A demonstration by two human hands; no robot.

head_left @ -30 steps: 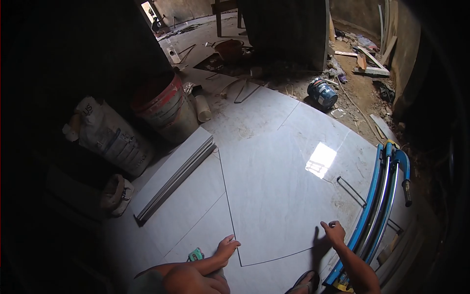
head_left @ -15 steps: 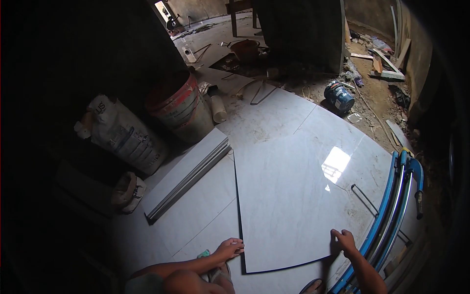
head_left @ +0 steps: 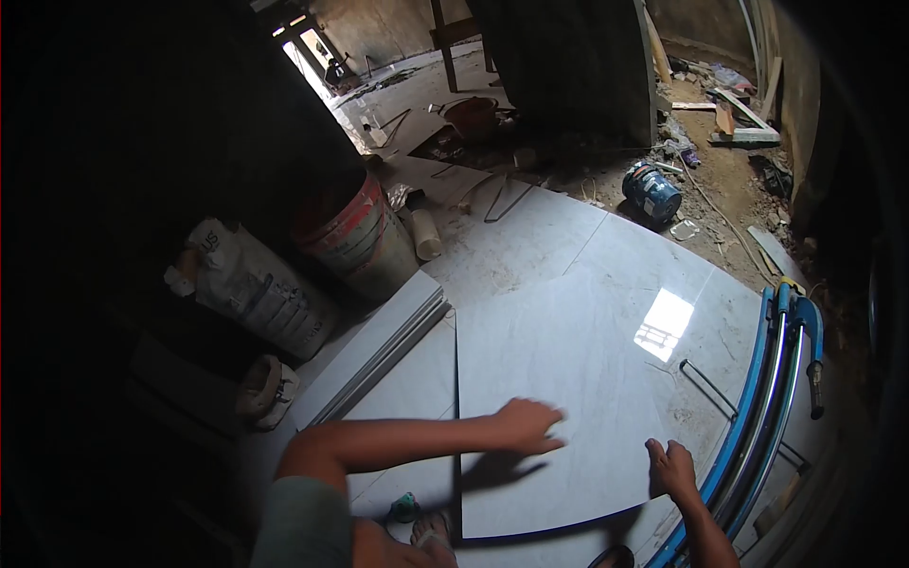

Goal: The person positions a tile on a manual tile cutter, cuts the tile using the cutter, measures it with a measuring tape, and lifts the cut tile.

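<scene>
A large pale floor tile [head_left: 559, 379] lies in front of me, a dark shadow along its front and left edges. My left hand [head_left: 528, 426] is over the middle of it, apart from the surface, fingers spread and empty, its shadow falling on the tile below. At the tile's right edge, close to the front corner, my right hand [head_left: 670, 469] is closed on the edge; the fingers underneath are hidden. Just right of that hand runs a blue tile cutter [head_left: 748, 407] with shiny metal rails.
Stacked narrow tile pieces [head_left: 379, 346] lie on the left. Behind them stand a red-rimmed bucket [head_left: 346, 227] and a white sack [head_left: 256, 293]. A blue pail [head_left: 651, 192] lies tipped by rubble at the upper right. A green object [head_left: 404, 508] is beside my foot [head_left: 433, 535].
My left hand has let go of the tile's left edge and moved right and forward over its surface. My right hand stays at the right edge. The view has shifted slightly.
</scene>
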